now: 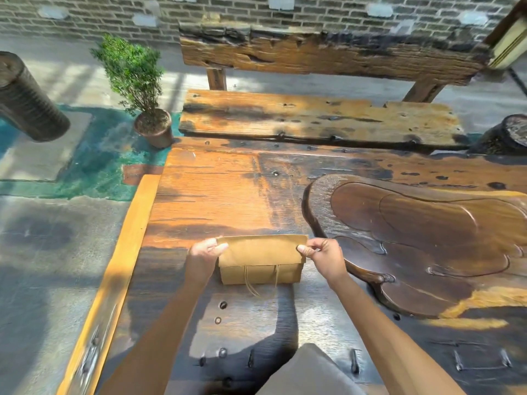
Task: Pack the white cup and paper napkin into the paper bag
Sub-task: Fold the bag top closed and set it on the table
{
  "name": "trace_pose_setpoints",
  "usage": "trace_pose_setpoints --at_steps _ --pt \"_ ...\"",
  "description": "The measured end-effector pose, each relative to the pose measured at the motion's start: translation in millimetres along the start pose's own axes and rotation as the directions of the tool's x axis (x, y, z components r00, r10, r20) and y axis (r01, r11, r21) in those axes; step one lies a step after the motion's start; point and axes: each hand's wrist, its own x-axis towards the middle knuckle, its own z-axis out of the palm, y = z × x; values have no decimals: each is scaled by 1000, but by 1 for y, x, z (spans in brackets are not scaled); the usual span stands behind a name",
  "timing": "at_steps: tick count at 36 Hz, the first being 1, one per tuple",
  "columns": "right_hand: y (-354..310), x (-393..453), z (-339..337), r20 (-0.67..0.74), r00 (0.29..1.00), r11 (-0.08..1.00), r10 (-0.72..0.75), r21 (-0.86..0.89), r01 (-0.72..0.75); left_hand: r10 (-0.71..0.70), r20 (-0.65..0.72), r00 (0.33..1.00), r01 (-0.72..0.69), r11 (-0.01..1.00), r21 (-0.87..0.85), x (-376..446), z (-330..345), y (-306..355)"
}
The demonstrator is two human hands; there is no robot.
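Note:
A brown paper bag (261, 260) stands on the wooden table (211, 195) in front of me, its top folded over toward me and its string handles hanging down the front. My left hand (204, 252) pinches the left end of the folded flap. The right end of the flap is pinched by my right hand (320, 253). No white cup or paper napkin shows; the bag's inside is hidden.
A dark carved wooden tray (427, 238) lies on the table just right of the bag. A wooden bench (313, 118) stands beyond the table. A potted shrub (139, 89) sits on the floor at the far left, near a dark cylinder (25, 101).

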Motion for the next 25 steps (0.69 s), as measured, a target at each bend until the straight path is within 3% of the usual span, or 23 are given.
trace_pose_setpoints --at_steps 3,9,15,19,25 --pt "-18 -4 -5 -40 998 998 -52 32 53 -48 21 999 50 987 -152 4 -11 9" --pt "-78 -18 -25 -88 975 978 -205 27 208 -1 -8 1000 -1 962 -271 5 -48 59" --pt "-157 -47 -52 -170 915 921 -367 70 383 190 -129 973 -220 934 -281 4 -95 121" --pt "-208 -63 -72 -243 844 852 -479 104 513 336 -233 913 -396 869 -298 -5 -129 171" --pt "-281 -96 -97 -349 754 776 -557 103 622 377 -341 861 -492 788 -370 -19 -175 238"
